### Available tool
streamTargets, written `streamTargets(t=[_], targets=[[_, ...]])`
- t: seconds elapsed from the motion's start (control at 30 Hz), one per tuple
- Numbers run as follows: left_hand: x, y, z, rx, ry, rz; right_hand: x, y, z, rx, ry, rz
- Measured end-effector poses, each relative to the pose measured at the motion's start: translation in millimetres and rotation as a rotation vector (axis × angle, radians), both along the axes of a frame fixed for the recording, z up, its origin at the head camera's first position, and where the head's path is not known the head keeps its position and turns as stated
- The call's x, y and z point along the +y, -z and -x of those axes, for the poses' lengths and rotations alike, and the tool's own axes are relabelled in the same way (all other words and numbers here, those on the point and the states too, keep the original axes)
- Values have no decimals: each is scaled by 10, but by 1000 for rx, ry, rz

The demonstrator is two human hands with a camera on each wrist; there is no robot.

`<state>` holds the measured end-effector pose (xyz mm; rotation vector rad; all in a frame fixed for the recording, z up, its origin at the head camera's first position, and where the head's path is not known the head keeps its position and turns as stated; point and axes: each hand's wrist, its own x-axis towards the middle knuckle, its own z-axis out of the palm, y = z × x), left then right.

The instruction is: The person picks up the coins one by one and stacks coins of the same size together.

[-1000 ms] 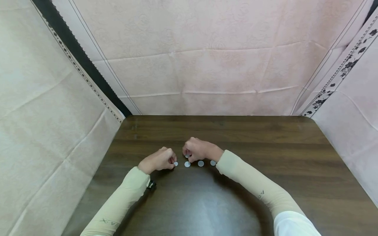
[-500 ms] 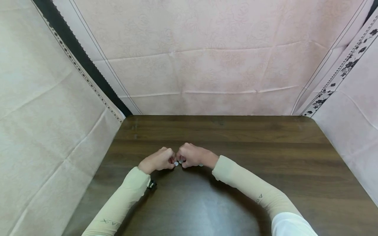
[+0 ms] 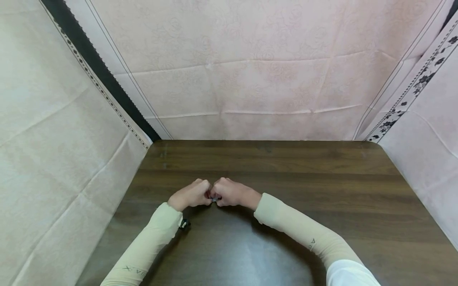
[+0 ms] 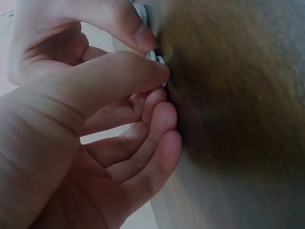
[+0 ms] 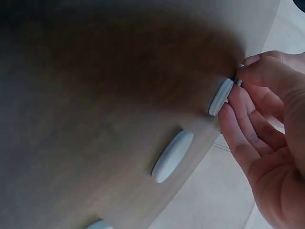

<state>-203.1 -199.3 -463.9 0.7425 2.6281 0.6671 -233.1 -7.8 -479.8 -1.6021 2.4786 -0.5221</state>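
Note:
My left hand (image 3: 191, 195) and right hand (image 3: 234, 193) meet at the middle of the table, fingertips close together. Between them a sliver of white disc (image 3: 214, 200) shows in the head view. The left wrist view has my left thumb and forefinger pinching a small, flat white disc (image 4: 162, 60) by its edge, low against the wood. Right beside it, the right thumb and finger pinch another white disc (image 4: 151, 55); the two discs look to be touching or nearly so. Fingers hide most of both.
Beside my right fingers a white disc (image 5: 220, 97) lies on the wooden table (image 3: 304, 167). Farther along are a second white disc (image 5: 172, 156) and a partly cropped disc (image 5: 99, 225). Pale patterned cloth (image 3: 250, 87) hangs behind the table.
My right hand has moved left and slightly toward me with its disc until it meets the left hand. It now covers the discs on the table in the head view. My left hand stays put.

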Motion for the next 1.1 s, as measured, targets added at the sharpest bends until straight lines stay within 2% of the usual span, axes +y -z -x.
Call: streamTargets(t=[0.43, 0.83, 1.1], targets=[[1, 10, 30, 0, 1, 22, 4, -9, -43, 7, 25, 38], [-16, 16, 39, -12, -3, 13, 31, 17, -30, -10, 7, 113], [-21, 25, 37, 35, 18, 21, 25, 14, -34, -19, 13, 117]])
